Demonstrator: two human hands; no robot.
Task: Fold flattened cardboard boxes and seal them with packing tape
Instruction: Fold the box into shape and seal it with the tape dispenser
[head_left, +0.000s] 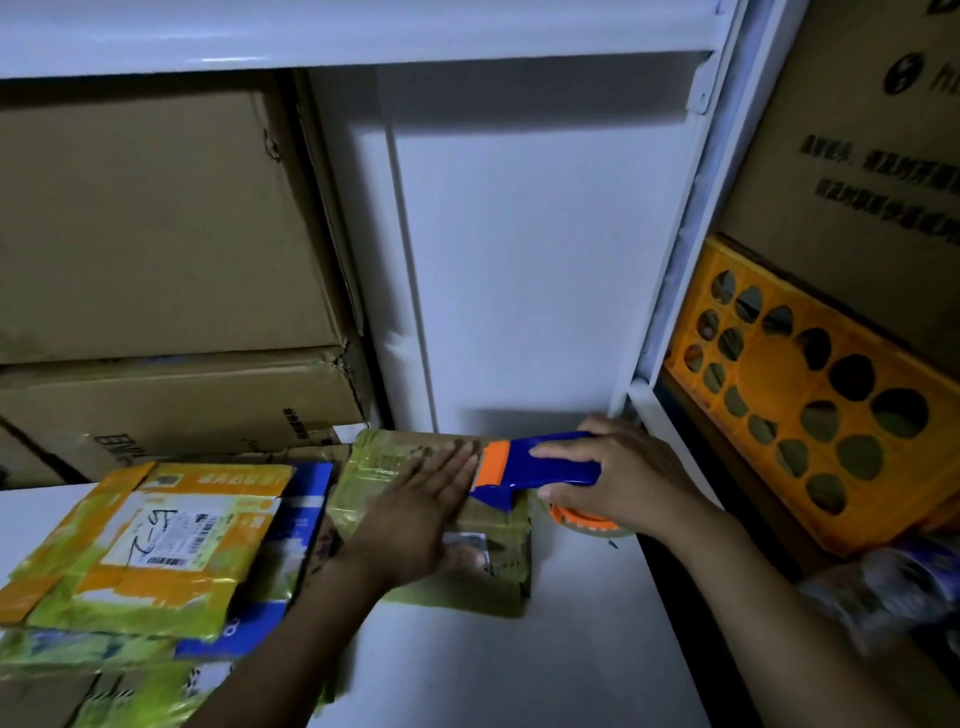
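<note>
A small brown cardboard box (395, 462), wrapped in yellowish tape, lies on the white shelf surface (519, 665). My left hand (421, 514) lies flat on its top with the fingers straight, pressing it down. My right hand (618, 478) grips the blue handle of a tape dispenser (524, 467) with an orange blade guard. The dispenser's head sits against the box's right part, just beside my left fingertips. Its tape roll (587, 522) with an orange hub shows under my right hand.
A stack of flattened yellow and blue boxes (156, 545) with a shipping label lies at the left. Large brown cartons (156, 234) fill the shelf behind it. A white upright post (670, 260) and an orange perforated crate (810, 400) stand at the right.
</note>
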